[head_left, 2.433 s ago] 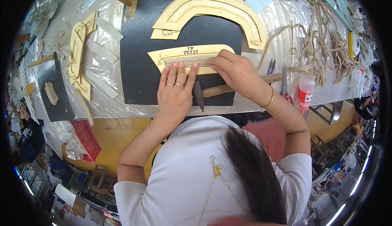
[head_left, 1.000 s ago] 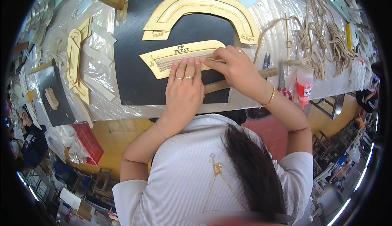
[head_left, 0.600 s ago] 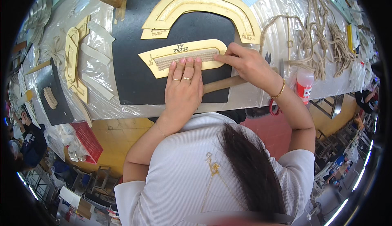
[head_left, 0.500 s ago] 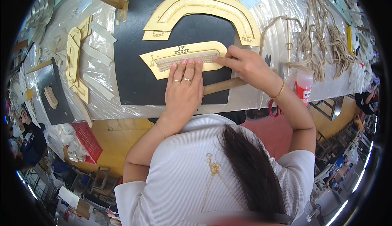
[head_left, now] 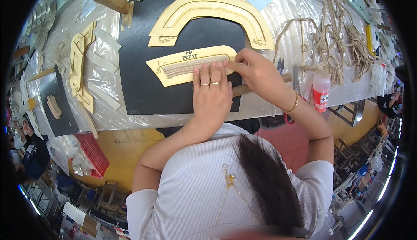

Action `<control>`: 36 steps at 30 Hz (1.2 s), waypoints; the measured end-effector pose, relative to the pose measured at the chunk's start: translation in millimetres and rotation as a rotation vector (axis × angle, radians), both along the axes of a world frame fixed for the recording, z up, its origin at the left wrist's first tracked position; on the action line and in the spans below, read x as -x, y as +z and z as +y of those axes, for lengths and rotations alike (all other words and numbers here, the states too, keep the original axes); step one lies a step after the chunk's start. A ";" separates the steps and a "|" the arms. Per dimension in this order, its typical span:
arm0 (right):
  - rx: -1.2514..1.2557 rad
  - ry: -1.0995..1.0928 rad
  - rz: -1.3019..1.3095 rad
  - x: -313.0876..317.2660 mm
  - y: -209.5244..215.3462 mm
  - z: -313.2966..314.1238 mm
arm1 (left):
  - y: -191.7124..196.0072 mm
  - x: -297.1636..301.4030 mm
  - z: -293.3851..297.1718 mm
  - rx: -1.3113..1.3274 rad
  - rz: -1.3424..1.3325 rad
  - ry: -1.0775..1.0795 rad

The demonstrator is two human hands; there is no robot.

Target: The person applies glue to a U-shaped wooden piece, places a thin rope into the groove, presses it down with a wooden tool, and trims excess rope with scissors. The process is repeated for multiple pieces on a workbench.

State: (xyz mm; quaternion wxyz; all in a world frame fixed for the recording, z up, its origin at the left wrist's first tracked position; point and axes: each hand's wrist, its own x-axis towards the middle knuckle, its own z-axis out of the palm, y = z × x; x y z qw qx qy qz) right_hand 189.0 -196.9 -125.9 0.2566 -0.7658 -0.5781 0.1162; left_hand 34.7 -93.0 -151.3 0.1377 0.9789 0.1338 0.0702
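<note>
Across the lower half of the black mat (head_left: 213, 34) lies your pale yellow template (head_left: 176, 57), its slot looking mostly filled with rows of braided cord (head_left: 178, 70). Whether any gap is left at the slot's right end I cannot tell; your fingers cover part of it. Your left hand (head_left: 211, 103) is flat, fingers straight, tips resting on the rows without gripping. Your right hand (head_left: 257, 73) bends at their right end; whether it pinches cord is hidden. A curved template (head_left: 213, 5) arches over the mat's upper part. Right of the mat sit tangled cord (head_left: 339, 60) and a bottle (head_left: 320, 91); below-left of it, a red basket (head_left: 96, 155) stands above yellow floor (head_left: 128, 146).
</note>
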 end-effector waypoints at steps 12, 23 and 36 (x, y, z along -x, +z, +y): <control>0.187 0.001 0.037 -24.6 10.0 17.0 | -5.9 4.4 2.0 0.031 -0.052 -0.006; 0.270 0.207 -0.040 -37.3 21.3 38.1 | -2.0 0.7 2.2 -0.121 0.019 -0.066; 0.251 0.476 -0.286 -45.2 18.9 64.9 | -0.2 -0.2 0.9 -0.045 -0.002 -0.046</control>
